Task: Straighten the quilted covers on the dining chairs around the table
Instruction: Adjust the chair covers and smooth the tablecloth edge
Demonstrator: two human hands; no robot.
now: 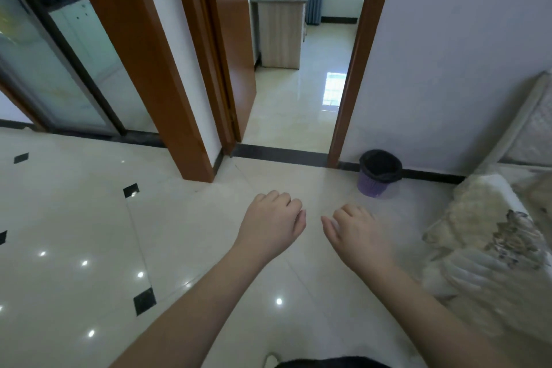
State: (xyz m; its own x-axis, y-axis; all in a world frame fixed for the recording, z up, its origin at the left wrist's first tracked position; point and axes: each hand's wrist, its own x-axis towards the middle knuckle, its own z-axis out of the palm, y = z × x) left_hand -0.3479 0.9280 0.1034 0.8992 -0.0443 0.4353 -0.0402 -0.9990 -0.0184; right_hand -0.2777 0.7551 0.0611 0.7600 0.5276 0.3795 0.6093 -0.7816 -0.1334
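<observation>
My left hand point(273, 222) and my right hand point(357, 233) are held out side by side over the shiny tiled floor, fingers loosely curled, nothing in either. A cream quilted cover point(490, 251) with a floral pattern lies on a seat at the right edge, just right of my right hand and apart from it. No dining table or chair frame shows in this view.
A purple waste bin point(378, 173) with a black liner stands by the wall ahead right. An open doorway point(298, 98) with a wooden door leads to a room with a wooden desk point(282, 24). Glass sliding doors point(53, 69) are at left.
</observation>
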